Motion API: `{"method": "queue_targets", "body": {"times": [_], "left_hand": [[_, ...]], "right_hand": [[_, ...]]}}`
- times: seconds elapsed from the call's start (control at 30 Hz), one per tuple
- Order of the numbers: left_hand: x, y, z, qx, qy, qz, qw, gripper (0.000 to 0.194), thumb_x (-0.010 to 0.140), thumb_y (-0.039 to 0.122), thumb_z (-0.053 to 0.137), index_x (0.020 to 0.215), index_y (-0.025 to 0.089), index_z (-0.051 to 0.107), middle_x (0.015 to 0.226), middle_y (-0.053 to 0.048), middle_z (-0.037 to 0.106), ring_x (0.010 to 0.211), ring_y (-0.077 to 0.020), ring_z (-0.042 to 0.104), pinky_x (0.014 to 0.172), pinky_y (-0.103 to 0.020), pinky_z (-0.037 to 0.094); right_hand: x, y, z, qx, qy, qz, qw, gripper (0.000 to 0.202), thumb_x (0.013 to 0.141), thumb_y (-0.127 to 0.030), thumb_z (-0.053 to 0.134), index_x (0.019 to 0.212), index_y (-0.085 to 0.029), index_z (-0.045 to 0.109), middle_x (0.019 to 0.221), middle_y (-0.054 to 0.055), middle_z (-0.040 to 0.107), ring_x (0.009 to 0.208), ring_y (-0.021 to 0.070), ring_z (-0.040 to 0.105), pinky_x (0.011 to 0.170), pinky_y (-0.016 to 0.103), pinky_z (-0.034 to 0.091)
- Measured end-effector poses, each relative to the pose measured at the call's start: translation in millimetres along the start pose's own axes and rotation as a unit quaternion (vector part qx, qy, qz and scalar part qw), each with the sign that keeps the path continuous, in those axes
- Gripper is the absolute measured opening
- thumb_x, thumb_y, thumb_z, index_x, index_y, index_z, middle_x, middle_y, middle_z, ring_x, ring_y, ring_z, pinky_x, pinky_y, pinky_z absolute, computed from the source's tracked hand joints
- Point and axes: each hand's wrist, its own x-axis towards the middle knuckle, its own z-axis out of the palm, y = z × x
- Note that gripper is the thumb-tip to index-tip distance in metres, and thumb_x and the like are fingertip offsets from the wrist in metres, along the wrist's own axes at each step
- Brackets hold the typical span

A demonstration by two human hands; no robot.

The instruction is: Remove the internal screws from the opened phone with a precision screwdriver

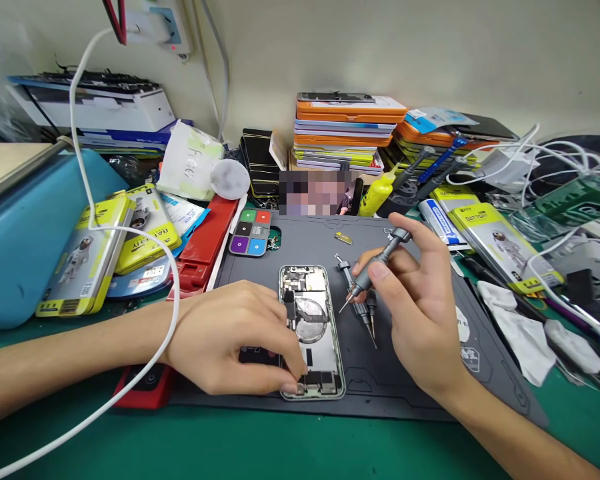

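Note:
An opened phone (pixel 316 357) lies on the dark grey work mat (pixel 400 393), its inner parts and a round coil showing. My left hand (pixel 235 333) reaches over its left side, thumb and forefinger pinched together at the lower left corner. Whatever is between those fingertips is hidden. In my right hand (pixel 425 313) is a grey precision screwdriver (pixel 377 267), gripped by thumb and fingers, with its thin tip pointing down and left beside the phone. Two more screwdrivers (pixel 363 310) lie on the mat just behind that tip.
A colored square screw tray (pixel 251 233) and a small yellow piece (pixel 343 237) rest toward the mat's back. Battery packages (pixel 87 257) stand left, more (pixel 505 247) right. A white cable (pixel 177 293) loops over my left forearm. Stacked boxes (pixel 350 127) line the wall.

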Motion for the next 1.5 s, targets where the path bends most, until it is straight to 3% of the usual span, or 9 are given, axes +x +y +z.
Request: {"method": "queue_targets", "body": {"times": [0.17, 0.3, 0.37, 0.43, 0.5, 0.7, 0.93, 1.2, 1.5], "left_hand": [[0.5, -0.8, -1.4, -0.067, -0.014, -0.016, 0.998, 0.011, 0.098, 0.012, 0.072, 0.102, 0.022, 0.073, 0.101, -0.002, 0.085, 0.089, -0.0163, 0.079, 0.083, -0.024, 0.059], [-0.4, -3.4, 2.3, 0.006, 0.114, -0.028, 0.993, 0.007, 0.102, 0.016, 0.065, 0.102, 0.019, 0.071, 0.086, -0.002, 0.081, 0.072, -0.0152, 0.074, 0.067, -0.025, 0.053], [-0.9, -4.1, 6.3, 0.102, 0.178, -0.031, 0.978, 0.008, 0.103, 0.019, 0.063, 0.101, 0.017, 0.071, 0.078, -0.002, 0.077, 0.066, -0.0157, 0.069, 0.061, -0.028, 0.047], [-1.6, -3.8, 10.8, 0.187, 0.197, -0.018, 0.962, 0.009, 0.103, 0.019, 0.063, 0.100, 0.016, 0.071, 0.077, -0.002, 0.075, 0.064, -0.0167, 0.066, 0.060, -0.031, 0.043], [-2.4, -2.6, 14.5, 0.241, 0.197, 0.003, 0.950, 0.011, 0.102, 0.019, 0.061, 0.100, 0.016, 0.071, 0.077, -0.002, 0.074, 0.062, -0.0173, 0.064, 0.059, -0.033, 0.041], [-3.1, -0.2, 17.4, 0.310, 0.207, 0.014, 0.928, 0.014, 0.102, 0.019, 0.058, 0.094, 0.017, 0.070, 0.063, 0.002, 0.064, 0.050, -0.0173, 0.052, 0.052, -0.036, 0.033], [-1.5, -4.2, 17.9, 0.313, 0.182, -0.007, 0.932, 0.016, 0.103, 0.019, 0.056, 0.098, 0.016, 0.070, 0.077, -0.001, 0.075, 0.052, -0.0179, 0.056, 0.052, -0.038, 0.036], [-1.3, -5.4, 18.4, 0.307, 0.185, -0.017, 0.933, 0.016, 0.103, 0.020, 0.056, 0.101, 0.016, 0.071, 0.067, 0.002, 0.067, 0.050, -0.0182, 0.054, 0.050, -0.039, 0.035], [-2.2, -5.7, 18.7, 0.293, 0.176, -0.020, 0.940, 0.013, 0.104, 0.020, 0.056, 0.103, 0.017, 0.068, 0.085, -0.001, 0.078, 0.057, -0.0179, 0.064, 0.053, -0.038, 0.039]], "right_hand": [[-1.6, -0.2, 0.3, -0.022, -0.010, -0.029, 0.999, 0.049, 0.106, -0.017, 0.056, 0.150, -0.035, 0.048, 0.092, 0.005, 0.069, 0.088, 0.0219, 0.071, 0.057, 0.030, 0.067], [-4.2, 0.9, 2.0, -0.065, -0.027, -0.089, 0.994, 0.058, 0.105, -0.012, 0.057, 0.156, -0.036, 0.043, 0.101, 0.005, 0.068, 0.091, 0.0211, 0.072, 0.064, 0.032, 0.068], [-5.6, 2.4, 3.4, -0.095, -0.031, -0.146, 0.984, 0.065, 0.103, -0.008, 0.059, 0.158, -0.037, 0.041, 0.117, 0.007, 0.065, 0.097, 0.0202, 0.072, 0.069, 0.033, 0.067], [-6.7, 4.4, 4.9, -0.120, -0.040, -0.196, 0.972, 0.072, 0.100, -0.005, 0.062, 0.159, -0.039, 0.040, 0.137, 0.010, 0.057, 0.102, 0.0197, 0.072, 0.074, 0.035, 0.067], [-7.3, 6.6, 6.7, -0.129, -0.053, -0.218, 0.966, 0.077, 0.098, -0.002, 0.062, 0.161, -0.039, 0.037, 0.145, 0.012, 0.053, 0.105, 0.0193, 0.072, 0.077, 0.035, 0.066], [-6.7, 10.4, 11.9, -0.133, -0.082, -0.191, 0.969, 0.073, 0.102, -0.004, 0.058, 0.162, -0.035, 0.031, 0.129, 0.011, 0.065, 0.106, 0.0186, 0.070, 0.085, 0.038, 0.067], [-6.4, 10.6, 13.4, -0.146, -0.075, -0.138, 0.977, 0.068, 0.105, -0.008, 0.056, 0.162, -0.036, 0.032, 0.132, 0.009, 0.064, 0.106, 0.0187, 0.070, 0.092, 0.040, 0.066], [-6.1, 11.0, 12.1, -0.166, -0.091, -0.128, 0.973, 0.070, 0.105, -0.007, 0.056, 0.163, -0.036, 0.031, 0.123, 0.007, 0.067, 0.095, 0.0164, 0.071, 0.084, 0.035, 0.065], [-6.8, 11.2, 10.7, -0.174, -0.098, -0.130, 0.971, 0.067, 0.106, -0.008, 0.054, 0.162, -0.036, 0.030, 0.125, 0.008, 0.068, 0.096, 0.0182, 0.073, 0.083, 0.037, 0.066]]}}
